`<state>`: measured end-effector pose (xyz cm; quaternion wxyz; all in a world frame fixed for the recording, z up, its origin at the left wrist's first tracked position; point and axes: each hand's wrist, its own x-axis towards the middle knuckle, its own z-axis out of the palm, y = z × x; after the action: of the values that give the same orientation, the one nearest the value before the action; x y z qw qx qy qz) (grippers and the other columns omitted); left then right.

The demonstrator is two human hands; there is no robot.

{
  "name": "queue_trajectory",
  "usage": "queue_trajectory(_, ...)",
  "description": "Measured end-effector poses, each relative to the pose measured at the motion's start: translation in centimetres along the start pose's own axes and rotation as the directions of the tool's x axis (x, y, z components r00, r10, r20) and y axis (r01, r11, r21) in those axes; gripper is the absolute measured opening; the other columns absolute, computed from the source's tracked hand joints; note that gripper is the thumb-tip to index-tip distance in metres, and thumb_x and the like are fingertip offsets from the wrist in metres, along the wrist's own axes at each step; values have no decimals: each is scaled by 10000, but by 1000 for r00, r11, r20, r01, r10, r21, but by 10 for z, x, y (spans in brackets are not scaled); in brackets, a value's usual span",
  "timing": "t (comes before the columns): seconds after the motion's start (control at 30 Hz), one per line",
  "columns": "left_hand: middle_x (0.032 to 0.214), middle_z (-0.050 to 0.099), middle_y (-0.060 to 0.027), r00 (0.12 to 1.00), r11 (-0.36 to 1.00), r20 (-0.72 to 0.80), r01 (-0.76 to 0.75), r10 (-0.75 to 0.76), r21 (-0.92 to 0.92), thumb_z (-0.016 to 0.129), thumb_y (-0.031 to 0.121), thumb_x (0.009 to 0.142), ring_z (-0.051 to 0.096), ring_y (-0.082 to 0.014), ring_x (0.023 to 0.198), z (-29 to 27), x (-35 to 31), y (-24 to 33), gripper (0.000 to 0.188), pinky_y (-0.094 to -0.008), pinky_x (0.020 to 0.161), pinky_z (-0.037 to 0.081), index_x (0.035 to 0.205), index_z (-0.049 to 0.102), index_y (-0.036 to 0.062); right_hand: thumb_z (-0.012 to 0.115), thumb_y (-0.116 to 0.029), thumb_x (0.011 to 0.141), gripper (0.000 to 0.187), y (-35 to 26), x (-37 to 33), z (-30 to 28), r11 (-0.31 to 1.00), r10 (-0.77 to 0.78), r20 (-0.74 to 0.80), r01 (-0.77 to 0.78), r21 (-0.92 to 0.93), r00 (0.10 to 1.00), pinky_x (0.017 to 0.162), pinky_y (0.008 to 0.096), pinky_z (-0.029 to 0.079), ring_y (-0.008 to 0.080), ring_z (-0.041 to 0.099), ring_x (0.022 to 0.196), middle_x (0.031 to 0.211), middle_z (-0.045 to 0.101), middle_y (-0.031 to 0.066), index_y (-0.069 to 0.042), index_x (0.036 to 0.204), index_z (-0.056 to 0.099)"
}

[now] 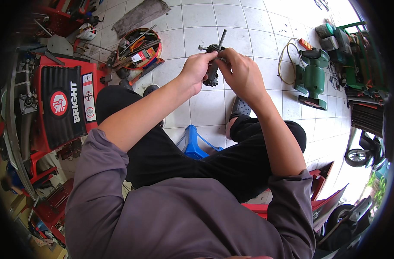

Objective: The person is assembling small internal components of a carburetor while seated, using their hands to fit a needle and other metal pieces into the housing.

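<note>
In front of my knees, above the tiled floor, I hold a dark metal part (212, 72) with a toothed or knobbed lower end. A slim metal rod (223, 38) slants up from its top, and a bolt-like end (201, 47) juts out on the left. My left hand (196, 70) is closed around the part's left side, thumb near the top. From the right, my right hand (241, 72) has its fingers curled and pressed against the upper part, near the rod's base. The fingertips partly cover the part, so its exact kind is unclear.
A round tub of tools (159, 46) stands ahead on the left, with a hammer (146, 72) beside it. A red and black tool cabinet (43, 101) is at left. The green bench grinder (312, 77) sits right, near a cable (282, 64). A blue stool (191, 142) shows between my legs.
</note>
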<state>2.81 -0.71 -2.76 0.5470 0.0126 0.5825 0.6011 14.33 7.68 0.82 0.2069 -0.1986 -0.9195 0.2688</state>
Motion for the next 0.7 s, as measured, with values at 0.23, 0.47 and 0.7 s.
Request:
queue_trajectory(0.23, 701, 539, 27, 1000, 1000, 9, 15, -15, 21, 601, 303, 864, 421, -71, 565, 0, 1, -1, 188, -246, 505, 287, 813, 602, 122, 597, -286, 856, 254, 2, 0, 1, 989, 18, -78, -29, -145, 997, 597, 355, 458, 264, 590, 499, 563, 610, 84, -68, 728, 574)
queue_trajectory(0.47, 742, 555, 47, 999, 999, 21, 27, -28, 22, 585, 269, 882, 454, -66, 635, -2, -1, 0, 147, -239, 531, 283, 847, 614, 130, 595, -364, 859, 335, -5, 2, -8, 959, 149, 28, -137, -249, 988, 598, 341, 449, 258, 570, 473, 524, 587, 76, -72, 696, 579)
queue_trajectory(0.7, 771, 561, 49, 999, 999, 30, 31, -31, 13, 588, 248, 883, 472, -68, 681, 0, -2, 3, 119, -238, 547, 285, 857, 609, 134, 584, -270, 864, 233, 0, 0, 0, 995, -25, -82, 17, -100, 996, 615, 359, 454, 272, 583, 508, 559, 595, 92, -65, 757, 557)
